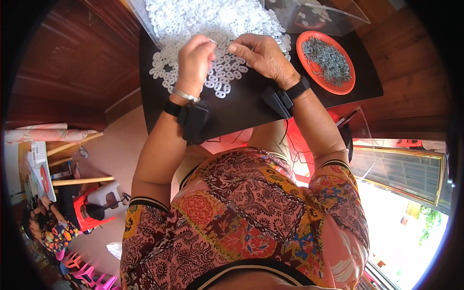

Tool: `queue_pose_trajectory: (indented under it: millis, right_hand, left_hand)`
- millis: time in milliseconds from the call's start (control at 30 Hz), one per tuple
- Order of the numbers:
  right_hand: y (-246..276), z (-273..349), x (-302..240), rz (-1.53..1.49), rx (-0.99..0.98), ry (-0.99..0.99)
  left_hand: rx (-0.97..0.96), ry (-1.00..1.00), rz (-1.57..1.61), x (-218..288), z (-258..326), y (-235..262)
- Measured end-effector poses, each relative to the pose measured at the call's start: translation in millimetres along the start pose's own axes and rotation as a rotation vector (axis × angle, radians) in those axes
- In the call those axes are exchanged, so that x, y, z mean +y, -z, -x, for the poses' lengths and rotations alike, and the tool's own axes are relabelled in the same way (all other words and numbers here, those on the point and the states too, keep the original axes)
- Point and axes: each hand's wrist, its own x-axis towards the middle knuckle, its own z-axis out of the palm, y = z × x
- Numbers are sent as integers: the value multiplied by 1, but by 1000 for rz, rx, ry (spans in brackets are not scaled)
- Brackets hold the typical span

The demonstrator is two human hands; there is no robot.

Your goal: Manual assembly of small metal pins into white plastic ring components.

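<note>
Over a heap of small white oval plastic pieces with two holes (220, 72), my two hands are raised close together. The fingers of my left hand (195, 60) are closed in a pinch, and a white two-holed piece (212, 42) seems to show at their tips, slightly blurred. Facing it, my right hand (261, 55) has thumb and forefinger pressed together; whatever lies between them is too small to make out. To the right, an orange-red oval plate (349, 86) holds many thin grey metal bits, perhaps screws or pins (328, 60).
The dark tabletop (232, 113) ends just before my lap. A clear plastic box (333, 21) stands at the back right. On the far left a person (58, 232) sits near a red chair (87, 212) and several pink stools (87, 275). Bright daylight enters at lower right.
</note>
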Motion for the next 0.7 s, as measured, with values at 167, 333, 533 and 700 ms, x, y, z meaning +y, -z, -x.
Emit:
queue_pose_trajectory:
  millis: [167, 333, 533, 700]
  right_hand:
    - [-6, 4, 6, 104, -270, 336]
    - [-6, 4, 7, 261, -238, 421]
    - [-1, 4, 6, 365, -195, 438]
    - [-5, 3, 6, 349, -235, 382]
  left_hand:
    - [35, 21, 166, 2, -9, 13]
    - [8, 15, 123, 2, -7, 11]
    - [-5, 6, 116, 5, -3, 8]
    - [-13, 23, 98, 8, -1, 5]
